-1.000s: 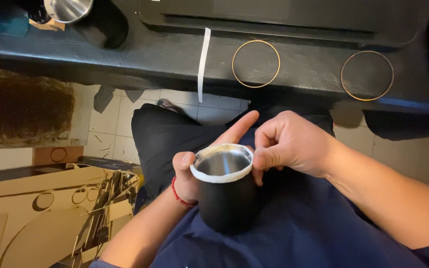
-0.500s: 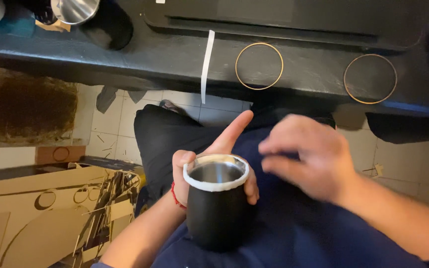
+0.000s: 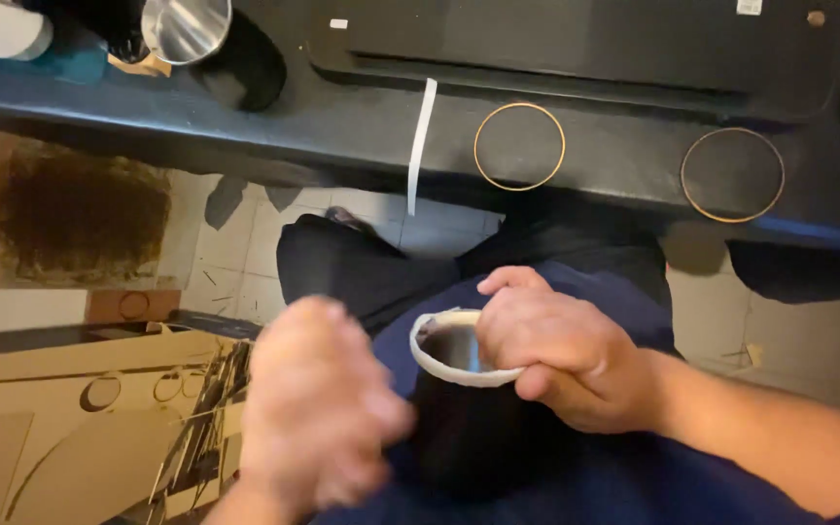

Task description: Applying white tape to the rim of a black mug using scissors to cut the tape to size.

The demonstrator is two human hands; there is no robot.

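Head cam, looking down at a seated person's lap: right hand grips a black cup w/ a white band round its rim, fingers curled over the rim's right side and clamped on it, thumb low on the cup wall. Cup stands upright on the lap, against dark-blue fabric, its metal inside showing through the mouth. Left hand is motion-blurred, just left of the cup and apart from it; fingers look loosely curled w/ nothing in them, though blur makes it hard to be sure.

Above the lap runs a dark counter. On it, a white strip hangs over the front edge, and two thin gold-coloured rings lie flat: one ring near centre, a second ring well to its right. At top left, a shiny steel cup sits beside a black one, w/ a white cylinder at the far corner.

Below the counter, pale floor tiles and a brown mat show at left. Flat cardboard sheets w/ round cut-outs lie at lower left, next to the person's knee.
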